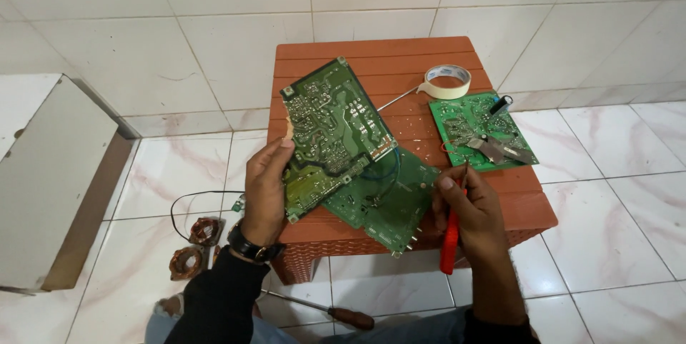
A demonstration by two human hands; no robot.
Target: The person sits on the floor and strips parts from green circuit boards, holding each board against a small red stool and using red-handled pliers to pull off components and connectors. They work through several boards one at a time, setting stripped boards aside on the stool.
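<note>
At the bottom edge of the view, dark sleeves and a lap in blue cloth are cut off by the frame, so little of the person can be made out. On the tiled floor at about six o'clock a screwdriver with a brown handle (336,312) is seen, its tip hidden behind the left sleeve. At about eight o'clock two copper wire coils (196,246) are lying near a thin black wire (187,197); their lower parts are partly hidden by the arm. The left hand (266,190), with a dark watch (254,249) worn at the wrist, is closed around the left edge of a large green circuit board (333,133), which is held tilted up with its solder side shown. Its lower corner is overlapping a second green board (389,201) laid flat on the red-brown slatted table (386,58). At about four o'clock the right hand (471,208) is closed around a red-handled tool (451,240); its slim tip is raised just above the flat board, and whether the board is touched cannot be told. Farther off, at about two o'clock, a smaller green board (475,126) is lying on the table with grey metal pieces (500,150) on it, too small to identify. At about one o'clock a roll of pale tape (444,81) is resting near the far edge. At nine o'clock a grey slab (50,180) is leaning, cut off on the left.
</note>
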